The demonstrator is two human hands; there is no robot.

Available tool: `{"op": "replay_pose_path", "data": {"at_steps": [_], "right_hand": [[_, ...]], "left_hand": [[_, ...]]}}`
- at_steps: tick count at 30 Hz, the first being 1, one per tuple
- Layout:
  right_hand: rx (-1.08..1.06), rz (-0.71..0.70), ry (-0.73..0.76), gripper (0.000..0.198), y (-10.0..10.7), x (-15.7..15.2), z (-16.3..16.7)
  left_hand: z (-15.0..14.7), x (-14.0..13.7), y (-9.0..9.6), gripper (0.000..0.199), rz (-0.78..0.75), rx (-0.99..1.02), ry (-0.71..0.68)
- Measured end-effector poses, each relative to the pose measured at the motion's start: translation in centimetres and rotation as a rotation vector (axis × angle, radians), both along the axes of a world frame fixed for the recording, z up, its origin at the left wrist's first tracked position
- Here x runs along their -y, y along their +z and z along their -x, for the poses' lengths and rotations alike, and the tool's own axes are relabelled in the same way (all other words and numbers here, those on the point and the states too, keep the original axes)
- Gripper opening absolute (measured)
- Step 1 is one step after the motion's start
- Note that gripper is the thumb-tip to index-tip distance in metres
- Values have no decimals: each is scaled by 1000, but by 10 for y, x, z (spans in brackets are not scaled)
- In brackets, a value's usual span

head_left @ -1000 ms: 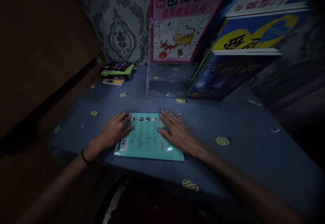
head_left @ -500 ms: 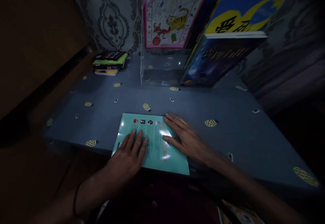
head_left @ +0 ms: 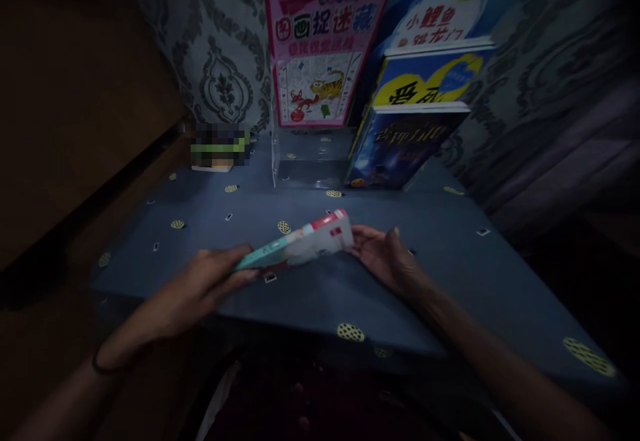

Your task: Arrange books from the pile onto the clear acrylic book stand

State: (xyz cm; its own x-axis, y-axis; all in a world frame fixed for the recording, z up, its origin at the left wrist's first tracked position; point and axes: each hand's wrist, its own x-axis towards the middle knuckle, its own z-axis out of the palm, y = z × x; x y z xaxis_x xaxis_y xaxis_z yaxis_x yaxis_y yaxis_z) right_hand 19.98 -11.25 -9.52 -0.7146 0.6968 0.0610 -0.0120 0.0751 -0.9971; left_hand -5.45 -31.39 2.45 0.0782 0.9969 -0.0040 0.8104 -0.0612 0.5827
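A book with a teal and white cover and a red corner is raised off the table and tilted, seen nearly edge-on. My left hand grips its left end, thumb and fingers on opposite sides. At the right end, my right hand is open, its palm turned toward the book and its thumb up. The right fingertips meet the book's edge; whether they press on it I cannot tell.
A clear acrylic rack stands at the back with a pink picture book and a dark blue book among others. A small book stack, partly blurred, lies back left on the patterned tablecloth.
The book lay flat under both my palms; now it is lifted and turned up on edge. My left hand has closed on it, and my right hand has rolled palm inward. The view has shifted.
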Motion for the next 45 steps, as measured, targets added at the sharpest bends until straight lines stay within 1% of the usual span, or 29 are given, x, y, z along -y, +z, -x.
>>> {"op": "replay_pose_path", "data": {"at_steps": [4,8,10,12,15,17,19,21,22,25,28,32,34,35,37,39,40,42,43,45], "right_hand": [[-130,19,-17,63,8,3,24],[-294,117,-71,59,18,6,58],[-353,188,-80,59,22,7,72],[-357,265,-54,58,25,9,81],[-319,355,-43,56,27,14,89],[-316,382,-84,53,28,17,92],[-318,386,-130,53,26,17,95],[-283,350,-171,53,22,13,98],[-248,310,-194,53,19,11,99],[-132,136,-259,53,8,1,101],[-50,12,-287,54,-3,-7,103],[26,-67,-319,56,-18,-15,104],[84,-162,-330,51,-24,-20,102],[111,-218,-331,46,-26,-24,101],[150,-342,-335,38,-28,-30,96],[215,-512,-362,42,-27,-32,91],[265,-613,-382,45,-26,-30,90],[384,-818,-367,46,-24,-19,92],[427,-900,-313,45,-23,-11,95],[456,-1003,-134,47,-22,7,106]], "left_hand": [[16,-12,14,32,-59,75,135],[24,-18,25,33,-55,307,221],[26,-20,22,35,-34,487,292],[26,-23,12,42,2,701,371],[23,-31,-16,56,19,972,527],[17,-39,-37,61,4,1087,633],[11,-46,-54,63,7,1161,682],[5,-53,-67,63,9,1203,682],[2,-56,-73,64,-3,1212,671],[-2,-63,-86,69,-53,1208,635],[-1,-70,-97,71,-31,1194,587],[7,-78,-111,68,-16,1145,545],[13,-80,-117,63,-69,1025,557],[17,-81,-118,60,-114,908,566],[23,-81,-119,56,-220,559,567],[25,-81,-120,55,-294,179,522],[25,-81,-121,54,-314,25,485],[24,-85,-127,51,-348,-167,395],[24,-87,-131,50,-362,-214,346],[24,-93,-141,51,-382,-250,265]]}}
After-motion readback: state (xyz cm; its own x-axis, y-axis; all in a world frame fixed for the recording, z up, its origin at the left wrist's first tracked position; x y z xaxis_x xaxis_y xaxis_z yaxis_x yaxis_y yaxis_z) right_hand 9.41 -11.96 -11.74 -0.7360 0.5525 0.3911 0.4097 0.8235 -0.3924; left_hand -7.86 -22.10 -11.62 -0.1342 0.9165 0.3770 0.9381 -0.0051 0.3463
